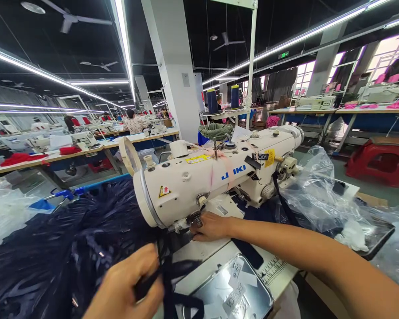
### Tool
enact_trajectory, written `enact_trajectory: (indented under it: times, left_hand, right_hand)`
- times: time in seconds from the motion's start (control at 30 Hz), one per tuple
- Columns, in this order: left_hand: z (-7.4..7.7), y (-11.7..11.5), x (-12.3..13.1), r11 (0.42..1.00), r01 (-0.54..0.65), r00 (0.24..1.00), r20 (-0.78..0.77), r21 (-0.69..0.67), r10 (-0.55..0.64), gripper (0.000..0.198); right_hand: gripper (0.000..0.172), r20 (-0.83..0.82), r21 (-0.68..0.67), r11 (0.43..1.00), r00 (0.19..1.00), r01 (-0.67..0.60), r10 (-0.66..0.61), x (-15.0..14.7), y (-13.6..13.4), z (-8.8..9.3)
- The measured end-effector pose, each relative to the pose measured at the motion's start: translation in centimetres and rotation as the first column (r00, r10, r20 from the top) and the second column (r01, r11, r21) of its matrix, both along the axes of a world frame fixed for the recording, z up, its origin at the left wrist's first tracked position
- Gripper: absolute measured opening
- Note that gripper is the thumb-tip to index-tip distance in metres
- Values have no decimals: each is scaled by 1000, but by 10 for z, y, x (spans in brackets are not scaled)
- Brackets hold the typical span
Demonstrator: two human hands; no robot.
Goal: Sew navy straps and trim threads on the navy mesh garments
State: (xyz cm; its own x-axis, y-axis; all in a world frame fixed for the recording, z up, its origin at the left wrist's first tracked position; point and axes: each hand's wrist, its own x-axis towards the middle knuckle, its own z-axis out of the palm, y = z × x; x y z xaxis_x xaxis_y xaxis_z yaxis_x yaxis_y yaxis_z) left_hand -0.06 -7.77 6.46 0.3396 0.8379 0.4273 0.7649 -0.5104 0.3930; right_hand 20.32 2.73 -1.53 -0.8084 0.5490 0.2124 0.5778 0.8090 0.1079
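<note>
A white sewing machine (182, 177) lettered in blue lies across the view. My left hand (129, 283), slightly blurred, is in front of its needle end with the fingers curled round a navy strap (168, 283). Under the machine head, my right hand (211, 226) is at the needle area, fingers bent and pressed together. The machine's lower parts hide its fingertips, so what they pinch is unclear. Navy cloth (176, 241) lies beside those fingers on the machine bed. A large heap of navy straps (69, 235) spreads to the left.
A shiny metal tin (232, 288) with labels stands at the front edge. Clear plastic bags (312, 190) and a dark-rimmed tray (381, 237) lie at right. Behind are thread cones (213, 102), a red stool (381, 161), other sewing tables and a seated person (133, 122).
</note>
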Motion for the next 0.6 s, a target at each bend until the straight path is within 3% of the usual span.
enact_trajectory:
  times: [0.07,0.2,0.27,0.33,0.43,0.5,0.6]
  left_hand:
    - [-12,12,25,985,136,981,-127,-107,-149,19]
    - [-46,32,55,985,-2,949,-312,-171,-52,26]
    - [-60,39,54,993,-4,936,-349,-121,-39,24]
    - [-69,44,46,999,44,919,-392,28,-30,22]
    - [-76,51,36,944,222,868,-491,245,-77,26]
    - [-77,55,32,917,317,826,-546,242,-141,29]
    - [-80,56,27,928,340,801,-562,148,-204,32]
  right_hand:
    - [20,12,-4,1000,1000,10,-10,0,0,0]
    - [13,55,-31,999,998,9,-7,2,0,4]
    - [10,82,-53,998,996,21,-16,3,1,7]
    - [12,98,-71,997,995,40,-33,3,2,9]
    - [17,96,-82,995,994,62,-54,1,3,10]
    - [18,91,-84,994,994,71,-63,0,3,10]
    - [19,87,-83,994,994,74,-66,0,2,8]
